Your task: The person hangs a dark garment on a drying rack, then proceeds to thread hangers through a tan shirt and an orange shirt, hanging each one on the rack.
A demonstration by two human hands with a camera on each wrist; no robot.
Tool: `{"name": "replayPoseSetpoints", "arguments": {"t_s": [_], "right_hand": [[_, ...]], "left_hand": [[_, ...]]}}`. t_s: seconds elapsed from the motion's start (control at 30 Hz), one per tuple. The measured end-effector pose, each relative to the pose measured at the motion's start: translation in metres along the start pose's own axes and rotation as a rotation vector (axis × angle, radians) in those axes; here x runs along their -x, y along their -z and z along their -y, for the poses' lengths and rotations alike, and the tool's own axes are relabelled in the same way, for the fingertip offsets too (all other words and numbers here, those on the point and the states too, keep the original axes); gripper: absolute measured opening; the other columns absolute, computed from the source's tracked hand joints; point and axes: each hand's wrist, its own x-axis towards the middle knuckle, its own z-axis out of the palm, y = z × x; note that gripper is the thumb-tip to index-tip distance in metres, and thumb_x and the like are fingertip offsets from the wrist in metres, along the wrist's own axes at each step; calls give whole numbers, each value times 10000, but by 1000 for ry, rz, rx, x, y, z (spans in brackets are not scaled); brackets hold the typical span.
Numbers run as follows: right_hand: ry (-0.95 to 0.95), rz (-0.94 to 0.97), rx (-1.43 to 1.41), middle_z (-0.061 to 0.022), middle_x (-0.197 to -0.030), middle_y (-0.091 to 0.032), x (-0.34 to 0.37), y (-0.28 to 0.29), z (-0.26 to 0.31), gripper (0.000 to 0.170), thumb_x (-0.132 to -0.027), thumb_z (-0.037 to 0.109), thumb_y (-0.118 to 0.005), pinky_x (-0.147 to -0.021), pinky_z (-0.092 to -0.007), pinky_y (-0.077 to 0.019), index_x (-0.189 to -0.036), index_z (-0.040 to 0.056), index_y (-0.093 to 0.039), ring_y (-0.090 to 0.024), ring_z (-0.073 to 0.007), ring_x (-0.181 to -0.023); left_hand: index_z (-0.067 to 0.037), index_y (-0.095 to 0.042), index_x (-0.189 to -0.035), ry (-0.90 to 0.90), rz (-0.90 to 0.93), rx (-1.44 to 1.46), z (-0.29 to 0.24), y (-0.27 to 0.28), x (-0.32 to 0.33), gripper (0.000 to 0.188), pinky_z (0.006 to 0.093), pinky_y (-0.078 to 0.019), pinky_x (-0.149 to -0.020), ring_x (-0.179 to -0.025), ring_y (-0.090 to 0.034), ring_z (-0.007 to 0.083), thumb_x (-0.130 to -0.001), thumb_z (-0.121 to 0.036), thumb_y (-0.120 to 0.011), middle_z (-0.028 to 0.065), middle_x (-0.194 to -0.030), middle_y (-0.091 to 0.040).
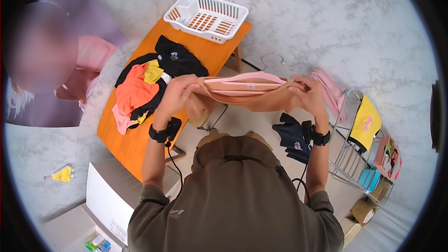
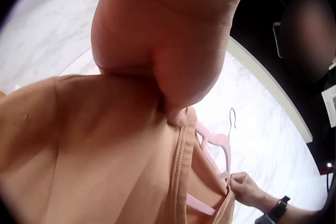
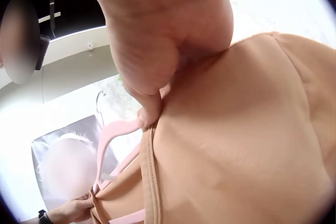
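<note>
I had the tan garment (image 1: 266, 101) stretched sideways in the air in front of me, off the table's right edge, its opening spread between my two hands. Inside the opening sat a pink hanger (image 1: 252, 78), its curved top along the far side and its metal hook (image 1: 275, 56) sticking out beyond the cloth. My left hand (image 1: 179, 94) pinched the left end of the opening, the thumb pressed on the stitched edge (image 2: 180, 166); my right hand (image 1: 311, 95) was clamped the same way on the right end, thumb and fingers closed on the cloth near the hanger's arm. Each wrist wore a black band. Left of the garment stood the orange table (image 1: 114, 137), with a heap of clothes across its middle, reaching toward the left edge: a black garment (image 1: 184, 60) with a small print, an orange one (image 1: 135, 91), some yellow cloth (image 1: 152, 72) and a pink piece (image 1: 122, 122). A white plastic basket (image 1: 210, 3) rested at the table's far end, by the far right corner. To the right, below my right hand, lay a dark navy garment (image 1: 290, 135); I could not tell on what. Further right, a bunch of pink hangers (image 1: 329, 91) hung beside a metal rack (image 1: 343, 151), and a yellow cloth (image 1: 365, 123) with red lettering was draped over it. Near the rack's foot was a roll of brown tape (image 1: 363, 211).
</note>
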Motion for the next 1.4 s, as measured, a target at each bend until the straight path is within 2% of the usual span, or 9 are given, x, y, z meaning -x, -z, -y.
{"name": "replayPoseSetpoints", "arguments": {"t_s": [0.17, 0.23, 0.63, 0.87, 0.93, 1.0, 1.1, 1.27, 1.4], "right_hand": [[6, -110, 64, -142, -950, -672, 3, 19, -9, 302, -797, 27, -693, -745, -304, -478, -1094, 11, -645, -618, -234, -812], [-283, -42, 101, -179, -904, -658, 8, 27, -22, 232, -834, 26, -626, -729, -327, -476, -1064, 10, -652, -613, -270, -790], [-221, -176, 126, -192, -934, -660, 26, 48, -74, 212, -852, 107, -620, -758, -343, -494, -1045, 24, -652, -639, -335, -875], [-259, -435, 339, -193, -1132, -625, 119, 49, -139, 447, -799, 93, -678, -818, -406, -497, -1233, 73, -576, -614, -330, -1015], [-508, -328, 254, -146, -1158, -629, 162, 41, -165, 479, -796, 135, -712, -792, -356, -500, -1248, 85, -560, -621, -263, -920], [-840, -155, 115, -182, -1145, -624, 183, 25, -166, 482, -783, 135, -715, -843, -394, -495, -1233, 61, -557, -620, -338, -972], [-671, -208, 215, -217, -1189, -583, 243, -23, -240, 539, -767, 131, -716, -890, -435, -487, -1260, 39, -518, -585, -411, -1054], [-1025, -80, 310, -255, -1328, -423, 296, -51, -294, 609, -770, 93, -666, -873, -477, -507, -1316, 42, -402, -580, -444, -1041], [-1007, -131, 209, -261, -1119, -568, 315, -56, -301, 352, -762, 82, -671, -899, -452, -483, -1095, -10, -607, -576, -420, -1033]], "left_hand": [[17, -521, -851, 85, -39, 71, -4, 33, -3, 125, 312, -396, -593, -624, -444, 239, -895, -92, -565, 126, -688, -430], [11, -512, -836, 124, -54, 60, -9, 39, -3, 143, 288, -373, -581, -621, -395, 180, -903, -104, -563, 92, -675, -406], [21, -501, -815, 187, 83, 214, -2, 15, -12, 190, 275, -364, -568, -617, -384, 142, -918, -124, -569, 80, -667, -381], [9, -582, -848, -133, 8, -82, 10, -90, -58, 143, 392, -440, -672, -721, -541, 351, -878, -130, -589, 175, -760, -552], [-11, -603, -858, -184, 20, -100, 12, -127, -71, 123, 420, -437, -729, -800, -563, 356, -865, -134, -591, 162, -804, -590], [27, -603, -880, -198, 116, -150, 11, -160, -86, 139, 404, -465, -710, -795, -581, 384, -854, -110, -593, 187, -830, -615], [-6, -595, -868, -209, 195, -148, 11, -210, -101, 97, 422, -435, -725, -818, -568, 362, -842, -99, -594, 159, -825, -607], [-41, -610, -903, -233, 246, -193, 19, -286, -116, 91, 406, -415, -786, -874, -576, 326, -854, -112, -581, 120, -892, -634], [-53, -617, -891, -337, 246, -173, 0, -341, -125, 105, 405, -418, -774, -865, -578, 322, -869, -139, -561, 134, -882, -631]]}}
